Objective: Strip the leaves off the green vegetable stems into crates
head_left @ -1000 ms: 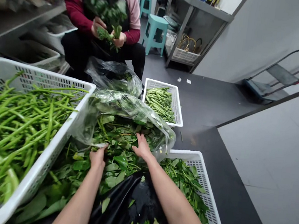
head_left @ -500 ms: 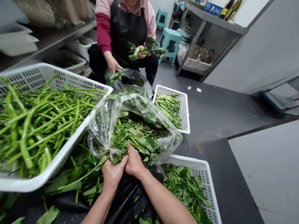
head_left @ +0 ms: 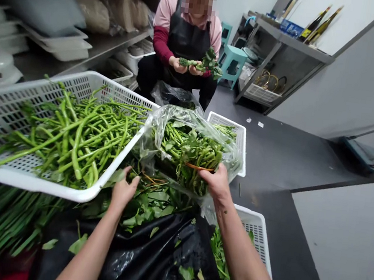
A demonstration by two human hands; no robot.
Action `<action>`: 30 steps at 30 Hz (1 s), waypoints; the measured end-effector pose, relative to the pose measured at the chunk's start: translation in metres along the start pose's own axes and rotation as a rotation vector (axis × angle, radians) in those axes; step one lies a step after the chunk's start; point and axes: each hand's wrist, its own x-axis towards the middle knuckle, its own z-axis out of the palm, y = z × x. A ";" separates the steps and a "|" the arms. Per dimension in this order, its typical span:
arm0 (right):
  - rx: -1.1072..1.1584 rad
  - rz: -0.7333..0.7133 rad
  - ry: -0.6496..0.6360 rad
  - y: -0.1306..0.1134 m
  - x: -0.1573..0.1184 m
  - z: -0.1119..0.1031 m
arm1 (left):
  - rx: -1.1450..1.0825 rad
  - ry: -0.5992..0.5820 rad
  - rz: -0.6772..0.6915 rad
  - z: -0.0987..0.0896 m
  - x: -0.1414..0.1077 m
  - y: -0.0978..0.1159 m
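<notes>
My right hand (head_left: 217, 182) is closed on a bunch of leafy greens (head_left: 201, 157) at the mouth of a clear plastic bag (head_left: 154, 124). An orange band runs across the bunch beside my fingers. To the left, my left hand (head_left: 124, 191) is open, thumb and forefinger apart, at the edge of loose green leaves (head_left: 153, 204). Some of its fingers are hidden among the leaves. A black apron (head_left: 155, 254) with leaf scraps on it covers my lap.
A white basket (head_left: 79, 195) of long green stalks stands at left, above long thin green leaves (head_left: 10, 214). Another white basket (head_left: 263, 226) holds leafy greens at right. Behind the bag is a third basket (head_left: 244, 154). Opposite, a person (head_left: 190, 31) holds a green vegetable.
My hands have moved apart, the left toward the stalk basket, the right onto the banded bunch. The view has shifted. The other person's hands have both come to the vegetable.
</notes>
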 end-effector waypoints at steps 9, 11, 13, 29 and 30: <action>0.175 -0.050 0.174 -0.038 -0.029 -0.022 | 0.507 -0.435 0.320 0.043 -0.001 0.028; 0.194 -0.109 0.211 -0.054 -0.034 -0.023 | 0.516 -0.460 0.271 0.046 0.007 0.021; 0.219 -0.171 0.209 -0.077 -0.038 -0.020 | 0.499 -0.474 0.255 0.043 0.011 0.015; 0.415 0.270 -0.109 0.015 -0.037 0.096 | -0.284 -0.245 0.199 -0.072 -0.047 0.101; 0.304 0.210 -0.113 0.019 -0.042 0.092 | -0.234 -0.245 0.209 -0.068 -0.044 0.104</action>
